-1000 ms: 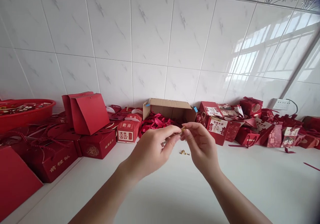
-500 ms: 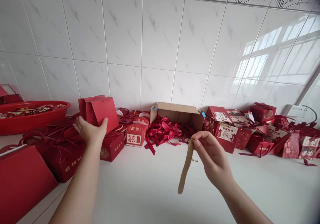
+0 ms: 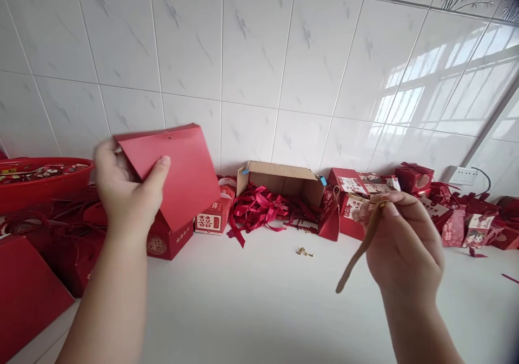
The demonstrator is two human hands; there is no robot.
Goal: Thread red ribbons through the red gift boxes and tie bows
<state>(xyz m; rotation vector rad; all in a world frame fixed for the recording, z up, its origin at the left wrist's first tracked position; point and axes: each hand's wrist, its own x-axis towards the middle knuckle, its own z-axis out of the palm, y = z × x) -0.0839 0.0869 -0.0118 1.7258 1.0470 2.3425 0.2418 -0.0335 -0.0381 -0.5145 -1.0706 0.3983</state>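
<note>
A plain red gift box (image 3: 184,169) with sloping sides and a small hole near its top edge is gripped in my left hand (image 3: 132,199), thumb on the front and fingers behind. It hangs over a darker red box with gold print (image 3: 178,240). Off to the right, my right hand (image 3: 409,239) pinches one end of a tan strap (image 3: 359,253) between thumb and forefinger. A small gold stud shows at the pinched end, and the loose end dangles down to the left. Small gold studs (image 3: 304,252) lie on the white table (image 3: 259,310) between my hands.
Red ribbons (image 3: 259,207) spill from an open cardboard box (image 3: 279,170) by the tiled wall. Decorated red boxes (image 3: 416,180) crowd the right side. At left are a red basin (image 3: 60,191) of small wrapped items and a large red box (image 3: 28,299). A power strip (image 3: 462,175) sits far right.
My left hand has closed on the red gift box and raised it nearer to me. My right hand has moved right with the strap. The view has shifted slightly.
</note>
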